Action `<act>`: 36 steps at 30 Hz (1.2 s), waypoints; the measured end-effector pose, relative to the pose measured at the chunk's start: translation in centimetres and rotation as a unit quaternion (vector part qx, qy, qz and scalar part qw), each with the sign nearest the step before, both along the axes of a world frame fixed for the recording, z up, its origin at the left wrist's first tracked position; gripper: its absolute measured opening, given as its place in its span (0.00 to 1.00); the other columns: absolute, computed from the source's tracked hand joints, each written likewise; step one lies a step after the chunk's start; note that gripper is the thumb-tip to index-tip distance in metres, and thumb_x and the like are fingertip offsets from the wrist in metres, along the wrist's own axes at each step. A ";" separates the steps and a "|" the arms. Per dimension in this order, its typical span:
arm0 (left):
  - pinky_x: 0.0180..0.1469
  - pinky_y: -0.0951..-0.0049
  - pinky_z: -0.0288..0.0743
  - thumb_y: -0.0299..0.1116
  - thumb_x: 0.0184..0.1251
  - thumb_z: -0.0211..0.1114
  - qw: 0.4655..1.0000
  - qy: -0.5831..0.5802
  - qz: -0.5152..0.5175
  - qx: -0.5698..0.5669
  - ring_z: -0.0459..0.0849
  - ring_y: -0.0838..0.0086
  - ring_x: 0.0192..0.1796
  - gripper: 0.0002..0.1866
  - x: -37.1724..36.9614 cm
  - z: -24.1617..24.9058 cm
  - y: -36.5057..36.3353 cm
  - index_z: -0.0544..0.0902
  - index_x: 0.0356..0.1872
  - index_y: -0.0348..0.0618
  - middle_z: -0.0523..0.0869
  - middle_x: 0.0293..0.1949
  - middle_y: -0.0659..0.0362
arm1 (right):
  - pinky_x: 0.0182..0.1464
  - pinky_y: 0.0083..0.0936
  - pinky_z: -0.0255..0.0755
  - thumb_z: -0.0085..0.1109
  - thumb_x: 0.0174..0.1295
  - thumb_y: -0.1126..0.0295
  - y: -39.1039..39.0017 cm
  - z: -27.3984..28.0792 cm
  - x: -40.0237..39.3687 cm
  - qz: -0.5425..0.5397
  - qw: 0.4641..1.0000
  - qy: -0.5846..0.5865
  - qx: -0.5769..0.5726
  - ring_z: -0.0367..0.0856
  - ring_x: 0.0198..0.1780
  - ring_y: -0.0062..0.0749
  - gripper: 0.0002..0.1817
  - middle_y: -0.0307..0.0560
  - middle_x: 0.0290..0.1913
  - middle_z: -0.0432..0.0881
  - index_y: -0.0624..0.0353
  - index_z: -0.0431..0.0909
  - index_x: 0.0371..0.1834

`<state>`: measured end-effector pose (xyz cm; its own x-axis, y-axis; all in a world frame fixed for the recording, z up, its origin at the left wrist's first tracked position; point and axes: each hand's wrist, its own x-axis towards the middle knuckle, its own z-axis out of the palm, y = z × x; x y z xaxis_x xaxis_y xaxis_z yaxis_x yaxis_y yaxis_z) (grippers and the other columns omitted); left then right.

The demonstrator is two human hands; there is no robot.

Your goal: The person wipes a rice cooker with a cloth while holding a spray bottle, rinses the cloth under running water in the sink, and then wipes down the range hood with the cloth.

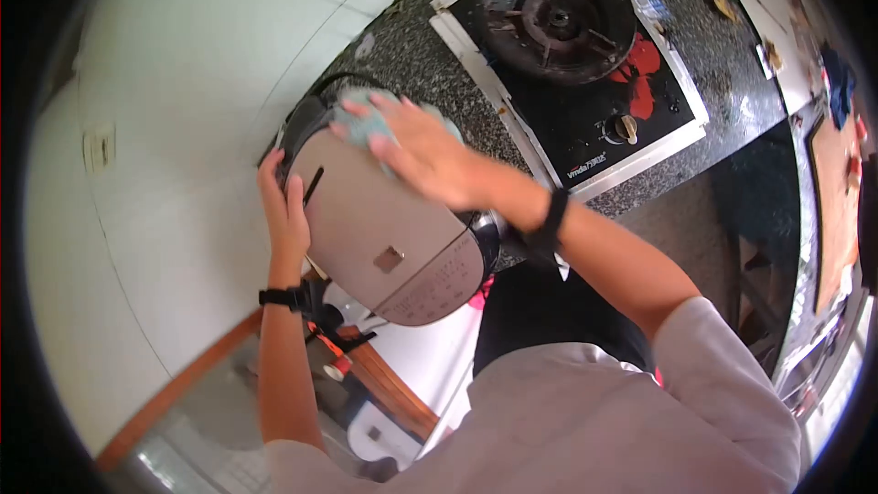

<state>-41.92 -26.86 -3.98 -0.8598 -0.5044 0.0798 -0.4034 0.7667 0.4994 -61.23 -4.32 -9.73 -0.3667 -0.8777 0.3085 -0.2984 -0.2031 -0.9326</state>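
Observation:
A rice-cooker-like appliance with a beige lid, a dark slot and a small square button stands at the counter's left end. My right hand presses a light blue-green cloth onto the far end of the lid, its fingers closed over the cloth. At the lid's left edge rests my left hand, thumb and fingers apart, touching the appliance's side. Its fingertips reach the dark rim. Printed markings cover the appliance's near end.
A gas stove with a round black burner and a knob sits on the speckled counter to the right. A wall socket is at the left. Below lie a wooden edge and a white surface.

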 end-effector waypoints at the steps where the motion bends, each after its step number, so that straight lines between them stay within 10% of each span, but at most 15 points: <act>1: 0.76 0.58 0.55 0.40 0.80 0.51 1.000 0.002 -0.006 0.010 0.67 0.54 0.73 0.26 0.1 -0.1 -0.1 0.66 0.70 0.32 0.69 0.70 0.44 | 0.82 0.53 0.32 0.24 0.82 0.51 2.8 0.4 0.9 -0.008 1.000 -0.006 0.010 0.42 0.84 0.57 0.33 0.52 0.83 0.52 0.61 0.62 0.78; 8: 0.77 0.57 0.54 0.42 0.81 0.49 1.000 -0.002 0.006 0.029 0.65 0.54 0.74 0.27 0.0 -0.3 0.0 0.66 0.70 0.32 0.67 0.73 0.44 | 0.83 0.46 0.31 0.25 0.82 0.52 10.8 -6.9 7.1 -0.122 0.969 -0.205 0.059 0.39 0.85 0.50 0.34 0.59 0.83 0.48 0.66 0.51 0.81; 12: 0.77 0.57 0.53 0.44 0.82 0.48 0.999 -0.012 0.006 0.046 0.65 0.54 0.75 0.28 -0.1 -0.5 0.0 0.65 0.71 0.32 0.67 0.73 0.44 | 0.80 0.32 0.49 0.27 0.82 0.48 4.4 -11.6 2.3 -0.011 0.927 -0.369 0.069 0.58 0.79 0.49 0.35 0.61 0.78 0.62 0.65 0.55 0.79; 19: 0.77 0.57 0.53 0.51 0.81 0.44 0.996 -0.037 0.029 0.071 0.64 0.56 0.75 0.33 -0.3 -0.4 0.4 0.63 0.72 0.32 0.65 0.74 0.45 | 0.65 0.43 0.70 0.27 0.81 0.44 -5.7 -11.9 -4.5 0.173 0.899 -0.362 0.176 0.79 0.56 0.48 0.34 0.63 0.56 0.80 0.64 0.71 0.65; 20: 0.77 0.57 0.53 0.53 0.80 0.44 0.996 -0.031 0.034 0.072 0.64 0.55 0.75 0.34 -0.3 -0.5 0.2 0.63 0.72 0.31 0.64 0.74 0.44 | 0.63 0.45 0.70 0.26 0.81 0.43 -4.2 -13.1 -2.2 0.059 0.939 -0.324 0.095 0.79 0.51 0.50 0.34 0.61 0.50 0.82 0.62 0.69 0.68; 23: 0.77 0.56 0.53 0.54 0.80 0.43 0.997 -0.031 0.019 0.071 0.64 0.54 0.75 0.36 -0.4 -0.5 0.1 0.62 0.72 0.31 0.64 0.75 0.43 | 0.78 0.39 0.54 0.20 0.82 0.46 4.7 -11.3 1.7 -0.017 0.946 -0.314 0.076 0.60 0.78 0.54 0.36 0.65 0.76 0.63 0.61 0.56 0.79; 26: 0.77 0.55 0.53 0.55 0.79 0.43 0.998 -0.034 -0.008 0.054 0.63 0.53 0.76 0.36 -0.8 -0.4 0.1 0.62 0.72 0.31 0.64 0.75 0.43 | 0.83 0.37 0.35 0.20 0.83 0.50 10.0 -11.2 7.1 -0.060 0.935 -0.335 0.098 0.45 0.84 0.48 0.35 0.57 0.82 0.52 0.66 0.52 0.81; 31: 0.76 0.59 0.56 0.62 0.76 0.47 0.997 -0.036 -0.006 0.061 0.66 0.60 0.74 0.41 -1.2 -0.6 0.1 0.61 0.74 0.34 0.66 0.74 0.47 | 0.79 0.39 0.50 0.23 0.82 0.48 4.4 -13.7 5.2 -0.091 0.941 -0.324 0.044 0.58 0.77 0.55 0.35 0.65 0.76 0.62 0.66 0.60 0.76; 33: 0.76 0.59 0.56 0.62 0.76 0.47 0.997 -0.045 -0.005 0.057 0.65 0.60 0.74 0.42 -0.8 -0.2 0.5 0.61 0.74 0.34 0.66 0.74 0.47 | 0.67 0.46 0.64 0.26 0.82 0.48 -1.8 -17.2 2.6 -0.022 0.941 -0.336 0.042 0.74 0.56 0.61 0.29 0.66 0.53 0.77 0.65 0.70 0.53; 36: 0.76 0.60 0.57 0.63 0.76 0.46 0.997 -0.042 -0.003 0.070 0.66 0.61 0.74 0.42 -1.2 -0.7 0.6 0.60 0.75 0.35 0.66 0.74 0.48 | 0.74 0.43 0.59 0.26 0.83 0.50 -2.5 -14.4 -0.6 0.012 0.945 -0.322 0.050 0.67 0.71 0.60 0.31 0.67 0.69 0.71 0.62 0.64 0.73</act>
